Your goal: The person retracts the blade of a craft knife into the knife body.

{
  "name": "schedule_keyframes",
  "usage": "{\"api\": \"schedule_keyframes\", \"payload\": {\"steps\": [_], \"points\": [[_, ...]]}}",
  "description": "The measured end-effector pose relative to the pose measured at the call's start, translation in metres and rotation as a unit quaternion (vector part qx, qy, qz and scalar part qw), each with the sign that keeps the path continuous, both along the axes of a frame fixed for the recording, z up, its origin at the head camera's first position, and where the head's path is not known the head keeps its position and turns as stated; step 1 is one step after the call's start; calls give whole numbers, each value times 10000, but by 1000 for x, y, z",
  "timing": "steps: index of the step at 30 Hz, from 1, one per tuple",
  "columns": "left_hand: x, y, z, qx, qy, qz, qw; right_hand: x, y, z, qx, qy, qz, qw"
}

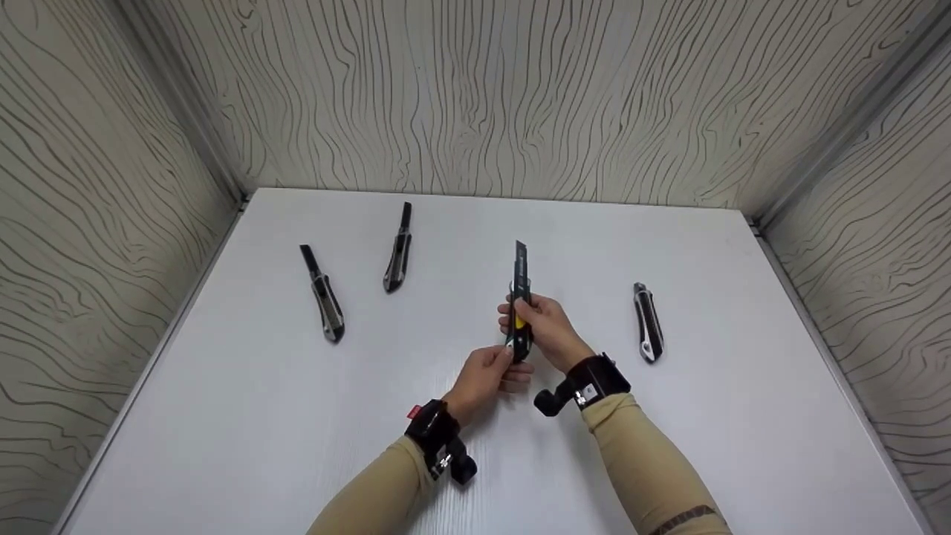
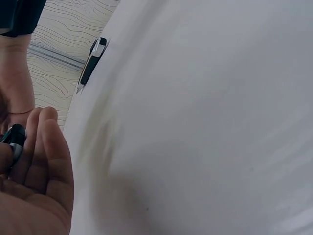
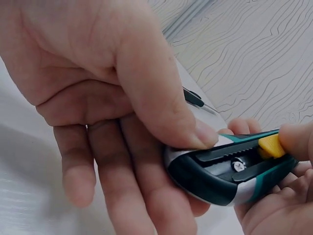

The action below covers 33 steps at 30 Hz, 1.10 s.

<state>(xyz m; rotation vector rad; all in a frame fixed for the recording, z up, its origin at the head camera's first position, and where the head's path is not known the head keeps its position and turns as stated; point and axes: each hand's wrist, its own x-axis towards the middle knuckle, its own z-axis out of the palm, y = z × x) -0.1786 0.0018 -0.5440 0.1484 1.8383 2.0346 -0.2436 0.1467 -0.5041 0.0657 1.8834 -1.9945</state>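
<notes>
Near the table's middle both hands hold a utility knife (image 1: 523, 343), its dark blade (image 1: 521, 254) extended toward the back wall. My right hand (image 1: 553, 331) grips the handle, thumb on the yellow slider (image 3: 272, 146). Lower down, my left hand (image 1: 479, 379) pinches the butt end between thumb and fingers. The right wrist view shows the knife's black, green and silver butt and a screw in its slot. In the left wrist view, only the knife's end (image 2: 17, 134) shows beside the left fingers.
Two utility knives with dark blades out lie on the white table (image 1: 245, 416): one at the left (image 1: 328, 306), another at the back left (image 1: 399, 260). A further knife (image 1: 648, 323), its blade drawn in, lies at the right. Wood-grain-patterned walls (image 1: 475, 96) enclose the table.
</notes>
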Motion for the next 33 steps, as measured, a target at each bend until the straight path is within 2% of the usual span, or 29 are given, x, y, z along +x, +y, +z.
{"api": "schedule_keyframes", "payload": {"steps": [11,25,33], "points": [[-1,-1,1,-59,123,1,9999,0,0,3,-100,6,112,9999],[0,-1,2,61,34,59,10000,0,0,3,-250,47,135,9996],[1,-2,1,69,234,-47,9997,0,0,3,-251,68,179,9995]]}}
